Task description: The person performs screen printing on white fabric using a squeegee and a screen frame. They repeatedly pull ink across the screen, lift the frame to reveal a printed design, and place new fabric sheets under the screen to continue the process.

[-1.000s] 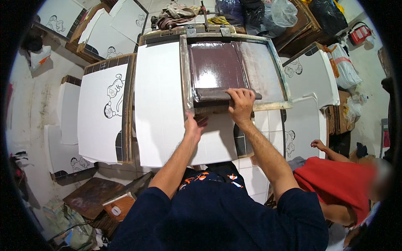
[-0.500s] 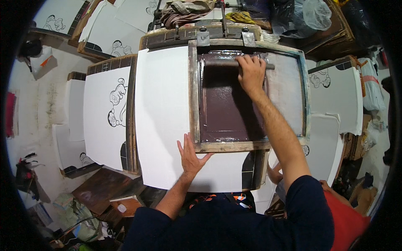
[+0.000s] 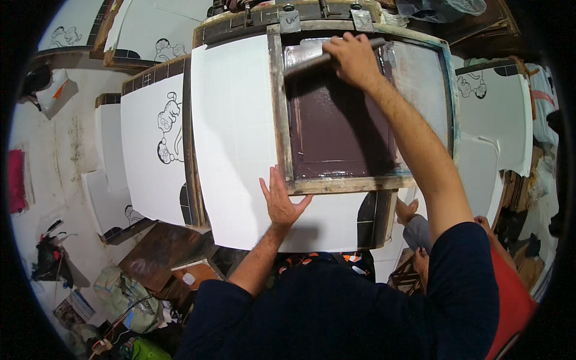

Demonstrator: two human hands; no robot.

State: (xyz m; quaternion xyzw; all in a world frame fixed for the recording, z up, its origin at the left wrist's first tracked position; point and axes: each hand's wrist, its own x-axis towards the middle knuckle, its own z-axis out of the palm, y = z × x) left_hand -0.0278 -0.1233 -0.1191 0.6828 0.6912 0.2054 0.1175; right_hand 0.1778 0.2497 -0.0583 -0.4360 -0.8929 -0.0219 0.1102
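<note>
My right hand (image 3: 354, 60) is closed around a dark bar-like squeegee (image 3: 309, 65) at the far end of a wooden screen printing frame (image 3: 279, 114). The squeegee lies at a slant, its left end nearer me and touching or close to the frame's left rail. Dark brownish-purple mesh (image 3: 324, 141), shiny along its edges, fills the middle of the frame. The frame rests over a white sheet (image 3: 234, 120) on a board. With fingers spread, my left hand (image 3: 283, 201) lies at the frame's near left corner, its thumb along the near rail.
Metal clamps (image 3: 290, 21) hold the frame's far edge. Boards with white printed sheets stand at the left (image 3: 153, 138) and right (image 3: 498, 108). Another person in a red top (image 3: 510, 294) sits close by on the right. Plastic bags (image 3: 444, 8) lie at the back.
The squeegee has turned from nearly level to slanted, its left end swinging nearer me. My left hand stays at the frame's corner. The whole view has shifted, with the frame now higher in it.
</note>
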